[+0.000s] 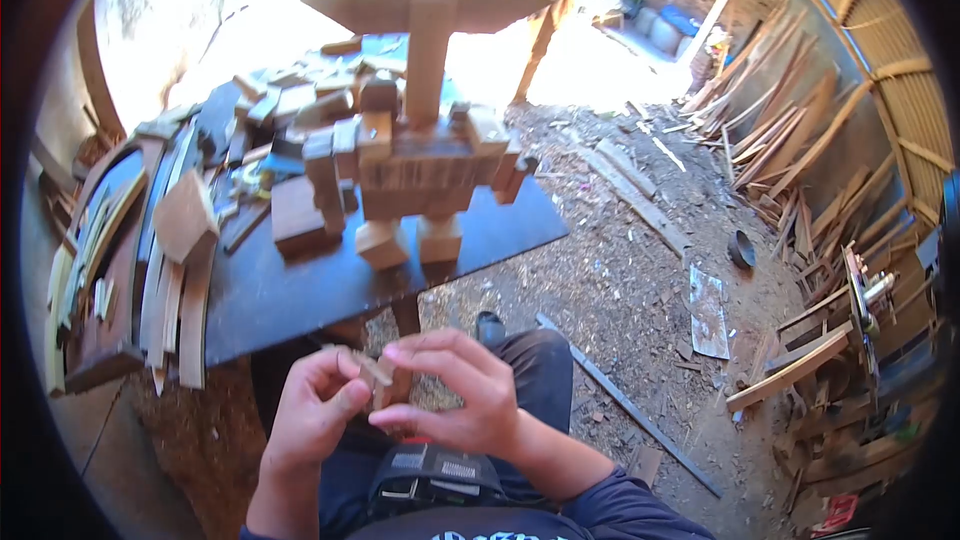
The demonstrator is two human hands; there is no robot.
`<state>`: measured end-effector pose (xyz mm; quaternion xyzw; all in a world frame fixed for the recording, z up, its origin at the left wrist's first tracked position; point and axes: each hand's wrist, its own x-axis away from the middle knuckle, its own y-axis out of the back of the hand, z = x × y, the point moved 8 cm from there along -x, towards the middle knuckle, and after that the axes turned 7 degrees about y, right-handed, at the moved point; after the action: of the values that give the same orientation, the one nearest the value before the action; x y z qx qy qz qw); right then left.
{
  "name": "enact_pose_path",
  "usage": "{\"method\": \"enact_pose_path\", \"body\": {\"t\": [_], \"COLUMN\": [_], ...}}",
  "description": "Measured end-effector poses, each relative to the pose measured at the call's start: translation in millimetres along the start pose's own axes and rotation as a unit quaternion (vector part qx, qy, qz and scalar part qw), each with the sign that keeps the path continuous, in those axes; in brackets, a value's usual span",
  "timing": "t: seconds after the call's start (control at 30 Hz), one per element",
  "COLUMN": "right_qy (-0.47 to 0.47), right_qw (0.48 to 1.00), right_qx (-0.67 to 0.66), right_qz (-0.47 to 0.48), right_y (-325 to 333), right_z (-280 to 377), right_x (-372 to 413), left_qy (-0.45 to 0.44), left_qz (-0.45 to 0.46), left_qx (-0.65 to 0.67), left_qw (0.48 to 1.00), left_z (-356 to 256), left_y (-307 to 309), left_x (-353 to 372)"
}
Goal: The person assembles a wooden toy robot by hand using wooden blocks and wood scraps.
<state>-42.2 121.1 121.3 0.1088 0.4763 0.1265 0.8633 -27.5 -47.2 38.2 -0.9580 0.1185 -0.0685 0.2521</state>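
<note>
Above my lap, my left hand (325,400) pinches a small light-brown wooden piece (376,368) between thumb and fingers. Close against its right side, my right hand (455,390) grips a small wooden block (391,386) between thumb and fingertips. The two pieces seem to touch; fingers hide part of both. Beyond my hands, a figure built of wooden blocks (420,175) stands on the dark table (480,240), with a wide flat board (430,10) on an upright post at its top.
Wood offcuts (290,105) are piled at the table's back. Curved strips (180,310) lie at its left end. A long thin strip (630,410) lies on the chip-covered ground at right. Sticks (790,130) lean along the right wall; a small dark bowl (741,249) sits nearby.
</note>
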Motion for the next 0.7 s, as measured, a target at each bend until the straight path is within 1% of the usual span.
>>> {"method": "enact_pose_path", "body": {"t": [0.23, 0.33, 0.43, 0.7], "right_qy": [-0.016, -0.029, -0.014, -0.030], "right_qw": [0.999, 0.999, 0.999, 0.999], "right_qx": [-0.025, -0.022, -0.024, -0.018], "right_qz": [-0.014, -0.015, -0.020, -0.031], "right_y": [1.0, 1.3, 0.8, 2.7], "right_z": [-1.3, -1.1, 0.3, -0.5], "right_x": [7.0, 7.2, 7.4, 8.9], "left_qy": [0.013, 0.014, 0.015, 0.026], "left_qz": [0.010, -0.001, -0.016, -0.016], "left_qx": [0.012, 0.005, 0.002, 0.009], "left_qw": [1.000, 1.000, 1.000, 0.999], "left_z": [1.9, 4.9, 5.2, 8.0], "left_y": [-1.5, 2.5, 2.3, 0.0], "left_x": [-0.2, 0.5, -0.3, -2.2]}}
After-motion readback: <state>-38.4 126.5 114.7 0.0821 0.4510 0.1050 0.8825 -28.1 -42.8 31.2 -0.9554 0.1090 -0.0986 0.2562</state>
